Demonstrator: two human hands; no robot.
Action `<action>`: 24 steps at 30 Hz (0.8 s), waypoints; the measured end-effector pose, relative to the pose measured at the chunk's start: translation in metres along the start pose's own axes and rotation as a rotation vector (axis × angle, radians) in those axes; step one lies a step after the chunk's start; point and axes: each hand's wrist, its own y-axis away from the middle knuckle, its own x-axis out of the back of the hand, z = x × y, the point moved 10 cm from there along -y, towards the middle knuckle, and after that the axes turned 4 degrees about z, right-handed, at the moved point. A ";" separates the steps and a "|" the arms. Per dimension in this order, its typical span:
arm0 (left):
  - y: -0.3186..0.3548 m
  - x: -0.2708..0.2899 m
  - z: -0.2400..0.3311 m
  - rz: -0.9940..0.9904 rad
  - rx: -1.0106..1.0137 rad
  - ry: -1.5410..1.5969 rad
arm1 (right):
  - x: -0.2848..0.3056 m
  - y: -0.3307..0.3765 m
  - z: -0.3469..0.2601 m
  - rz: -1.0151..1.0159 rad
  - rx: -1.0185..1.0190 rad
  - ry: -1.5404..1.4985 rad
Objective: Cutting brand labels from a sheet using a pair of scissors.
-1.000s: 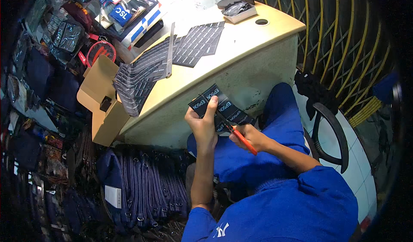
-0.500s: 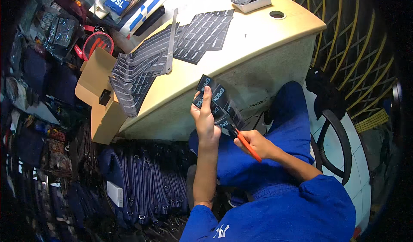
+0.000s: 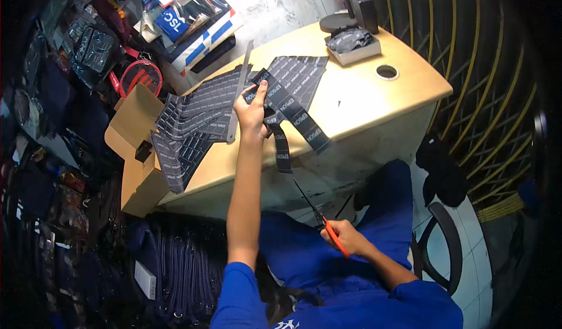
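Note:
My left hand [image 3: 252, 117] is raised over the near edge of the desk, its fingers closed on black label strips with pale printing. One long strip [image 3: 297, 115] slants down to the right from it, and a shorter strip [image 3: 282, 153] hangs below. In my right hand [image 3: 350, 236], above my lap, are scissors [image 3: 333, 235] with orange handles. Their dark blades look closed and point up toward the hanging strip, apart from it. Behind my left hand, printed dark sheets [image 3: 202, 103] overlap on the desk, with a metal ruler [image 3: 242, 89] lying across them.
An opened cardboard box [image 3: 133, 118] stands at the desk's left end. On the desk [image 3: 404, 92] are a small tray [image 3: 357, 52] with a dark crumpled bundle, a round hole, and a lamp base [image 3: 338, 22]. Dark straps [image 3: 181, 270] are piled at lower left; a chair armrest [image 3: 451, 247] is right.
My left hand has moved up and away over the desk with the strips, which now hang separately. The scissors are apart from the material and lower in view.

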 end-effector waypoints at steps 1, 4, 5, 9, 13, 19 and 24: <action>-0.017 0.002 -0.008 0.006 -0.012 -0.109 | 0.002 0.001 -0.002 -0.002 0.008 0.013; -0.066 0.035 -0.015 0.043 -0.254 -0.748 | 0.010 0.003 -0.012 0.037 0.107 0.037; -0.073 0.038 -0.018 0.008 -0.300 -0.813 | 0.015 0.004 -0.013 0.058 0.129 -0.012; -0.046 0.030 0.006 0.132 -0.305 -1.023 | 0.031 0.005 -0.010 0.111 0.073 -0.122; -0.004 0.012 0.032 -0.041 -0.185 -0.592 | 0.046 0.008 -0.029 0.190 0.189 -0.189; 0.129 -0.032 0.071 -0.449 -0.149 -0.386 | 0.043 0.001 -0.131 0.245 0.552 -0.320; 0.194 -0.028 0.094 -0.463 -0.207 -0.344 | 0.019 0.004 -0.172 0.218 0.642 -0.443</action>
